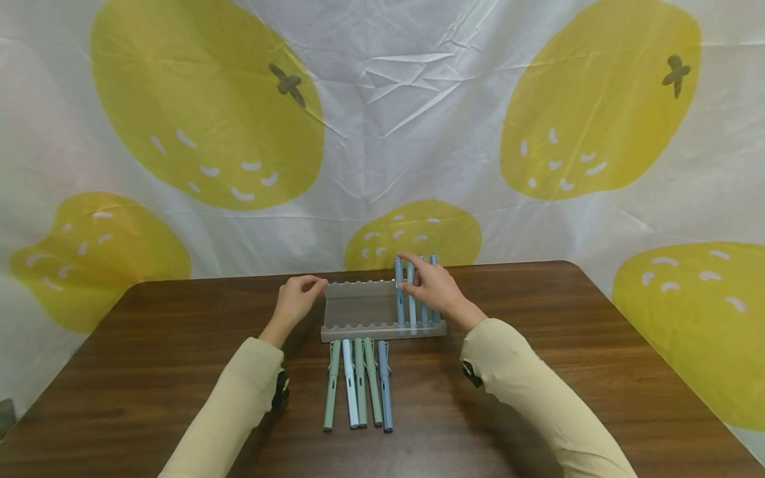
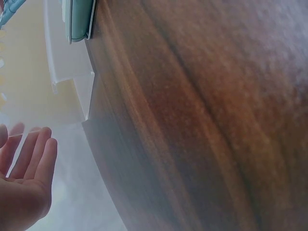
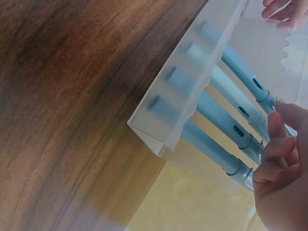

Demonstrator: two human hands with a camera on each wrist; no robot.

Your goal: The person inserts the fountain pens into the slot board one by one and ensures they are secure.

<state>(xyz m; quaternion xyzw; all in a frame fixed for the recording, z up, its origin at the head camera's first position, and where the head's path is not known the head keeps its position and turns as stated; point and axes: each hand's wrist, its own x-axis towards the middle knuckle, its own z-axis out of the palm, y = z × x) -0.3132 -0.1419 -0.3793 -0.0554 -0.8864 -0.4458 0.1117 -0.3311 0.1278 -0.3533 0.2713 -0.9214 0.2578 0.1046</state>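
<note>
A clear plastic pen rack [image 1: 358,309] with notched edges lies on the table. My left hand [image 1: 295,302] pinches its far left corner; in the left wrist view the fingertips [image 2: 44,132] show at the clear plastic. Several blue pens lie side by side in the rack's right part, their capped ends past the far edge. My right hand [image 1: 439,289] holds the leftmost, a blue pen [image 1: 400,309], by its cap, thumb and index finger on it. In the right wrist view, a lighter blue pen [image 3: 231,89] lies beside it.
In front of the rack lie several loose pens: green pens [image 1: 332,392], a pale blue pen [image 1: 350,388] and a blue pen [image 1: 385,392]. The brown wooden table [image 1: 209,312] ends at a white curtain [image 1: 382,133] printed with yellow lemons.
</note>
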